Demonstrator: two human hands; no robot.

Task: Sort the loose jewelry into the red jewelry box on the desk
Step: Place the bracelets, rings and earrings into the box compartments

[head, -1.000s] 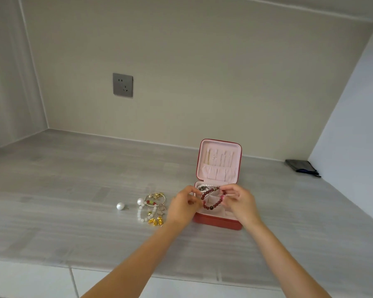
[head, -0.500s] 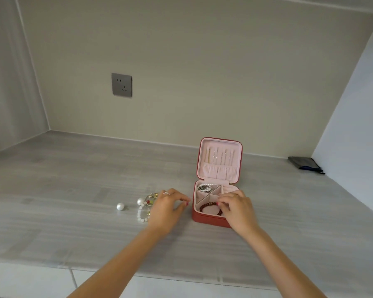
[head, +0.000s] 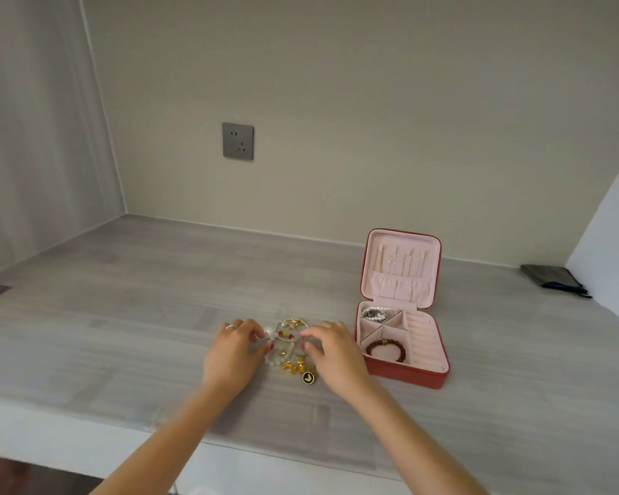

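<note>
Since 0.5 s ago: right hand (head: 333, 355) has left the red jewelry box (head: 404, 373) and crossed over to the loose pile; left hand (head: 233, 351) stays at the pile; view has swung left, so the box now sits right of centre.

Both hands flank the loose jewelry (head: 288, 346) on the desk (head: 122, 316), left hand on its left edge, right hand on its right edge. Fingertips of both converge on the thin gold hoop (head: 289, 330) with red beads at the far side of the pile. Fingers curled toward it; contact looks likely but a firm pinch cannot be told from this view. Hoop lies roughly flat, between the two sets of fingertips.

Nearer the person: white bead strand (head: 277, 357), gold charms (head: 293, 366), dark round pendant (head: 308, 377). These touch or overlap the hoop, so a lift may drag them.

Box lies just right of the right hand, lid upright and open. Dark red bead bracelet (head: 386, 351) in the near compartment; pearl-and-silver piece (head: 374, 313) in the far-left compartment. Right hand is nearer for the carry.

Elsewhere: wall socket (head: 238, 141), dark pouch (head: 551, 276) far right
</note>
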